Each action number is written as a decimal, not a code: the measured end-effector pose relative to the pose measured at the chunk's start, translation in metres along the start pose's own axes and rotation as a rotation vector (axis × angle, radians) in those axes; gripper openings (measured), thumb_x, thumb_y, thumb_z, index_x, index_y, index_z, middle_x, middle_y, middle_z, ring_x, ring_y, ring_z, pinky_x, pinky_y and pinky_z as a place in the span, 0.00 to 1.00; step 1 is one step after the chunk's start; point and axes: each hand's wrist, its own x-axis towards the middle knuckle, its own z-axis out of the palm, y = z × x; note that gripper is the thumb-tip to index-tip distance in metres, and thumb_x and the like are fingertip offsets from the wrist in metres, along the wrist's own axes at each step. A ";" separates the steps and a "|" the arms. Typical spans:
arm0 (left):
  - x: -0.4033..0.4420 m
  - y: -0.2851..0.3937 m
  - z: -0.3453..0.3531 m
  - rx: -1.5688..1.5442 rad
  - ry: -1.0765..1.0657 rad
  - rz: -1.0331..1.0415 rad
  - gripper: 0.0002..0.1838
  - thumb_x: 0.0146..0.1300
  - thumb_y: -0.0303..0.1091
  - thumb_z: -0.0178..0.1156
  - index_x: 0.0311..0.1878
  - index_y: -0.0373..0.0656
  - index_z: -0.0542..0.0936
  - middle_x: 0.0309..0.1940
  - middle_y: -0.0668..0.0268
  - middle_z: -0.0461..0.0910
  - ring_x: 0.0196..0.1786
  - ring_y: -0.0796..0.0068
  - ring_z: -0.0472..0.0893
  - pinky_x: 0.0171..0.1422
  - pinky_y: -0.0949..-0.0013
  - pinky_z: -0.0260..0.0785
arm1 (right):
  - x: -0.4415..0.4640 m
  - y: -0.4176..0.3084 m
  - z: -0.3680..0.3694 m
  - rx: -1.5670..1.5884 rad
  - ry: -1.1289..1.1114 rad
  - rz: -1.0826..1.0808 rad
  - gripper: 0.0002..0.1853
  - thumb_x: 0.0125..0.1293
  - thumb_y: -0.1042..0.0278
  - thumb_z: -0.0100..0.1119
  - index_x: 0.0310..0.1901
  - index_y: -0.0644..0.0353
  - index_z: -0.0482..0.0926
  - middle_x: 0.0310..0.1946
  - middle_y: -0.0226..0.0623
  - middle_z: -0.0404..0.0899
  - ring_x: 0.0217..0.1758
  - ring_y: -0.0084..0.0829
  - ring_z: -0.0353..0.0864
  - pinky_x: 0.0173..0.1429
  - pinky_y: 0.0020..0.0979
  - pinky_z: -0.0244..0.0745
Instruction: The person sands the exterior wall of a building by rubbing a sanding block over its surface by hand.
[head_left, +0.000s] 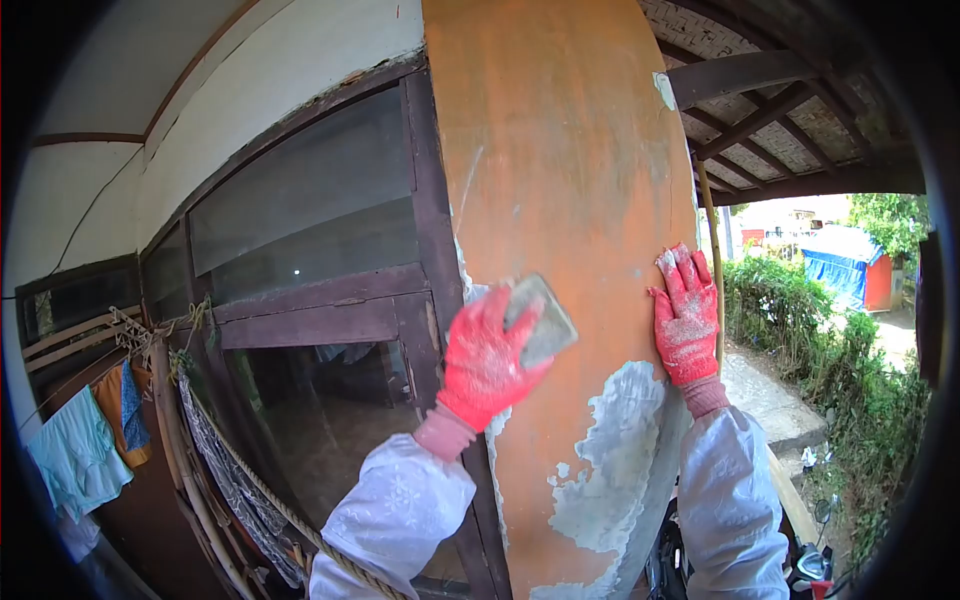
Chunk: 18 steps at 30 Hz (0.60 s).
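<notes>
An orange painted wall point(570, 230) stands in front of me, with a large grey patch point(615, 455) of bare plaster low down where paint has come off. My left hand point(493, 355), in a dusty red glove, grips a flat grey-green sanding block point(543, 320) against the wall, just right of the window frame. The block's face toward the wall is hidden. Higher up near the wall's right edge, my right hand point(688, 315) lies flat on the paint in a matching glove. Its fingers point upward and nothing is in it.
A dark wooden window frame point(440, 200) borders the wall on the left. Hanging clothes point(80, 450), poles point(175, 440) and a rope point(290, 525) are at lower left. To the right are a bamboo pole point(712, 250), a hedge point(800, 330) and part of a motorbike point(810, 565).
</notes>
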 end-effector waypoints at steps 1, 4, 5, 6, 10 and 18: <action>-0.036 0.010 0.009 -0.028 -0.092 0.166 0.39 0.52 0.53 0.73 0.69 0.55 0.75 0.70 0.52 0.68 0.70 0.47 0.68 0.72 0.46 0.63 | 0.000 0.000 0.000 0.001 0.003 0.008 0.26 0.64 0.69 0.65 0.63 0.64 0.77 0.69 0.49 0.72 0.76 0.53 0.64 0.77 0.48 0.62; -0.103 0.029 0.012 -0.005 -0.439 0.614 0.37 0.54 0.54 0.69 0.69 0.60 0.75 0.69 0.55 0.69 0.72 0.51 0.67 0.71 0.46 0.64 | -0.001 0.001 0.000 0.008 0.017 -0.010 0.25 0.65 0.68 0.64 0.63 0.63 0.77 0.69 0.48 0.72 0.76 0.52 0.64 0.77 0.48 0.63; -0.099 0.024 0.012 -0.001 -0.430 0.623 0.37 0.54 0.54 0.69 0.69 0.60 0.75 0.69 0.55 0.69 0.72 0.51 0.67 0.71 0.46 0.64 | 0.001 0.000 -0.002 0.001 0.027 -0.009 0.25 0.65 0.68 0.64 0.63 0.63 0.77 0.69 0.48 0.72 0.76 0.52 0.64 0.77 0.48 0.63; -0.086 0.016 0.009 -0.028 -0.387 0.582 0.37 0.53 0.54 0.69 0.68 0.60 0.76 0.68 0.55 0.69 0.71 0.51 0.67 0.70 0.46 0.65 | 0.002 -0.001 -0.004 0.006 0.006 -0.007 0.25 0.64 0.67 0.64 0.63 0.63 0.77 0.68 0.49 0.73 0.76 0.53 0.64 0.77 0.47 0.63; 0.021 -0.021 -0.013 0.040 -0.118 0.062 0.42 0.50 0.54 0.74 0.69 0.53 0.75 0.71 0.52 0.67 0.71 0.48 0.69 0.72 0.46 0.64 | 0.002 -0.002 -0.005 0.031 0.014 0.005 0.24 0.64 0.67 0.64 0.62 0.63 0.77 0.67 0.49 0.73 0.75 0.53 0.64 0.76 0.48 0.63; -0.011 0.005 0.006 0.056 0.000 -0.003 0.42 0.49 0.51 0.77 0.69 0.52 0.75 0.71 0.52 0.67 0.71 0.48 0.68 0.71 0.45 0.64 | -0.004 0.005 0.003 0.008 0.050 0.105 0.26 0.66 0.64 0.64 0.65 0.61 0.75 0.71 0.48 0.69 0.77 0.53 0.61 0.77 0.48 0.61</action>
